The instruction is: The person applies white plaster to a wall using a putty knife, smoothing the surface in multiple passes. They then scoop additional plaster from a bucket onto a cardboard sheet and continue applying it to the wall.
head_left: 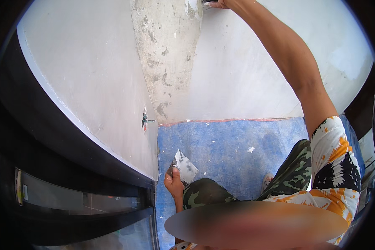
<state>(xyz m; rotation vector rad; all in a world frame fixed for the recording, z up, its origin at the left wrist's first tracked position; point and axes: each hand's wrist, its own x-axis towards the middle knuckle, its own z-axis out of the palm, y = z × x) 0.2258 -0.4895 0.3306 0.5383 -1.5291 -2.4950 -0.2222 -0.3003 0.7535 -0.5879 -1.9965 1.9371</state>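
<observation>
Low in front of me, my left hand point(174, 183) grips a wide putty knife point(185, 168), its blade smeared with white and grey putty. The thumb lies across the blade's near corner. My right arm stretches far up to the wall point(246, 75). At the top edge of the picture my right hand point(219, 4) is partly cut off, its fingers closed and smudged white. A small dark piece shows at the fingertips, too little to name. Beside that hand runs a bare, rough strip point(164, 54) of wall, patchy with grey spots, between smoother whitish surfaces.
Blue sheeting point(233, 146) covers the floor, dotted with white crumbs and one larger scrap point(251, 149). On the left wall, wires point(146, 121) stick out of a small hole. A dark-framed window or door point(83, 200) stands at lower left. My camouflage-trousered legs point(289, 171) are below.
</observation>
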